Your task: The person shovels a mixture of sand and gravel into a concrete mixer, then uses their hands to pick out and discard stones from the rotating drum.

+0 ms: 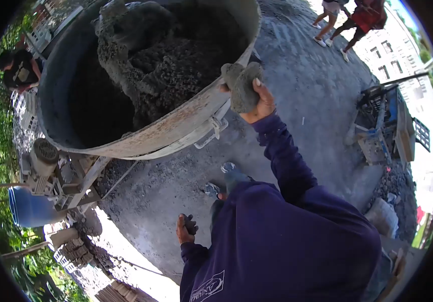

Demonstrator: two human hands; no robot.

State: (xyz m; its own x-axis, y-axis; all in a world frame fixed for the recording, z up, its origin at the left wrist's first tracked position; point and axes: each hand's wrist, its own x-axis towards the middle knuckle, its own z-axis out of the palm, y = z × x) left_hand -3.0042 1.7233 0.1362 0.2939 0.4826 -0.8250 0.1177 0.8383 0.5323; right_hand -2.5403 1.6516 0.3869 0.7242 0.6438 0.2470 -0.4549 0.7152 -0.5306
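My right hand [260, 103], at the end of a dark blue sleeve, grips a grey lump of wet mix [242, 89] beside the rim of a big round metal drum [176, 118]. Fingers and thumb wrap around the lump. Inside the drum lies dark grey, crumbly mix, some of it clinging to a raised metal part [118, 55]. Low on the left side of my body, my left hand [183, 230] is curled around a small dark lump [191, 225], above the concrete floor [166, 201].
A motor [45, 153] and blue barrel [32, 206] stand left of the drum. One person [20, 70] is at the far left; two people [349, 22] are at the upper right. Equipment [382, 123] stands at right. My feet are below the drum.
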